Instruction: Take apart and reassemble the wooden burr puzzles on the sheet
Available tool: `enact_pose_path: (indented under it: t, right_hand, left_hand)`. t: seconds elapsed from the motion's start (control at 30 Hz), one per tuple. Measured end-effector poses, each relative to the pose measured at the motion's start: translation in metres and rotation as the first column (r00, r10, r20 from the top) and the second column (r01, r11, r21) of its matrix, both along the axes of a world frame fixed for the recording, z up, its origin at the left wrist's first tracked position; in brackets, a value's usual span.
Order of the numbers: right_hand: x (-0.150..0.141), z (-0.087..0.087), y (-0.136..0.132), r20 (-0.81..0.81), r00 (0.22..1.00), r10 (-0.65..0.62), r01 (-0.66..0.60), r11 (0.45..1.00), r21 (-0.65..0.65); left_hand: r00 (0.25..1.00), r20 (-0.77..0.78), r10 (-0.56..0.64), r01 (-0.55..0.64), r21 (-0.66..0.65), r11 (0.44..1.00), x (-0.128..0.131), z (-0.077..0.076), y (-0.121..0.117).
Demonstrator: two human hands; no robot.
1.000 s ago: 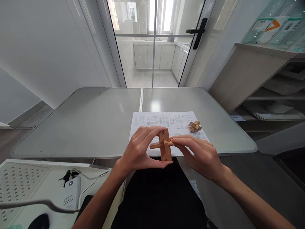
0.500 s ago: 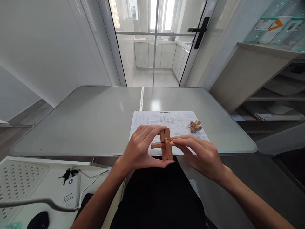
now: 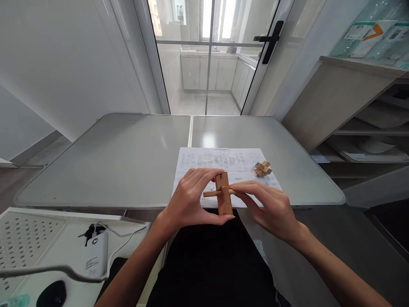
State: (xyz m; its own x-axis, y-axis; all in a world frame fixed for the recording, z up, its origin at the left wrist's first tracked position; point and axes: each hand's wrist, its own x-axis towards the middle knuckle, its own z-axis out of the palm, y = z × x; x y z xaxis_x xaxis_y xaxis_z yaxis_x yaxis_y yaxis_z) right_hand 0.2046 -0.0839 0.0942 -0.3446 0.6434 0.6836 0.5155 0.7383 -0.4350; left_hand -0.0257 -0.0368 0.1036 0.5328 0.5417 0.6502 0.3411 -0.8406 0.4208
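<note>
A wooden puzzle [image 3: 224, 202] is held up over the table's near edge: a flat block with a rod crossing through it and a short peg sticking out of its face. My left hand [image 3: 188, 197] grips the block by its top and bottom ends, between fingers and thumb. With thumb and fingertips, my right hand [image 3: 266, 204] pinches the right end of the wooden rod [image 3: 210, 194], close to the block. A printed sheet [image 3: 198, 158] lies flat beneath the hands. On its right part sits a small interlocking wooden burr puzzle [image 3: 263, 169], touched by neither hand.
The grey folding table [image 3: 128, 162] reaches to a glass door [image 3: 207, 76]. At lower left, a white stand holds a power bank [image 3: 96, 256], keys [image 3: 89, 233], a cable and a black mouse [image 3: 52, 294]. Shelves with plastic bottles [image 3: 373, 36] are on the right.
The view has shifted very slightly. Both hands keep their hold on the wooden puzzle, and the short peg in the block's face looks slightly turned.
</note>
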Motion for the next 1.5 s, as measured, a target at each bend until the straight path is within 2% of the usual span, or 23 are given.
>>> enact_pose_path:
  t: [0.2, 0.5, 0.77, 1.1, 1.27, 1.5]
  right_hand:
    - [-0.002, -0.001, -0.003, -0.008, 1.0, -0.007, 0.007, 1.0, -0.01]
    - [-0.008, -0.003, -0.004, -0.056, 0.993, -0.104, 0.101, 0.993, -0.06]
    - [-0.002, 0.001, -0.003, -0.038, 0.999, 0.018, -0.022, 0.995, -0.101]
    - [-0.003, 0.0, -0.009, -0.04, 0.999, 0.025, -0.03, 0.994, -0.108]
    - [-0.002, -0.01, -0.005, -0.088, 0.996, 0.028, -0.043, 0.985, -0.167]
    - [0.0, -0.037, 0.013, -0.094, 0.995, -0.026, -0.005, 0.948, -0.319]
  left_hand:
    - [1.0, 0.004, -0.02, 0.02, -0.006, 1.0, -0.001, -0.002, 0.0]
    - [1.0, 0.0, 0.002, -0.002, -0.043, 0.999, -0.001, 0.001, 0.002]
    - [1.0, -0.008, -0.016, 0.016, -0.025, 1.0, -0.003, -0.001, 0.003]
    - [1.0, -0.019, -0.011, 0.011, -0.003, 1.0, -0.003, 0.0, 0.005]
    - [0.999, -0.04, -0.009, 0.008, -0.017, 1.0, -0.002, -0.005, 0.008]
    - [0.99, -0.141, -0.013, 0.009, -0.029, 1.0, 0.001, -0.021, 0.024]
